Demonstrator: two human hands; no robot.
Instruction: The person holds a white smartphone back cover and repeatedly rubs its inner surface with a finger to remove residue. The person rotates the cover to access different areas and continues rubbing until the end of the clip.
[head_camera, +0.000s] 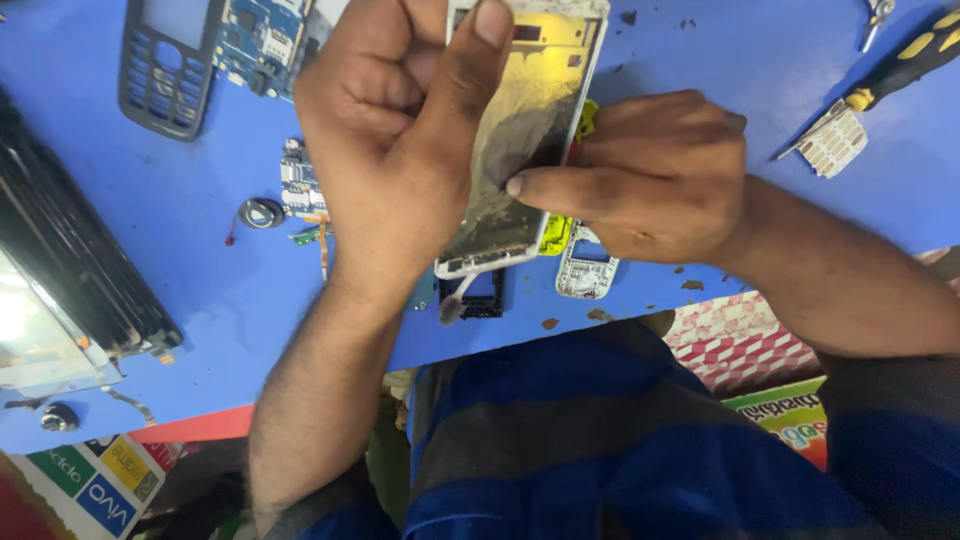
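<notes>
left hand (385, 150): grip closed around the phone frame (520, 130), thumb hooked over its top edge, held just above the blue tabletop (200, 240)
right hand (650, 175): fingers curled, forefinger pressing the frame's right edge
tip: I'd keep the frame braced, push gently
count: one frame, one black keypad shell (165, 60) far left of it, two circuit boards, one yellow-handled screwdriver (905, 65) right of it

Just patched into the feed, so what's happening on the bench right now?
A person holds an opened phone frame over a blue table. The left hand clamps it with the thumb across its top, while the right hand presses a finger on its bare inner face. A keypad shell, circuit boards and a screwdriver lie around.
</notes>
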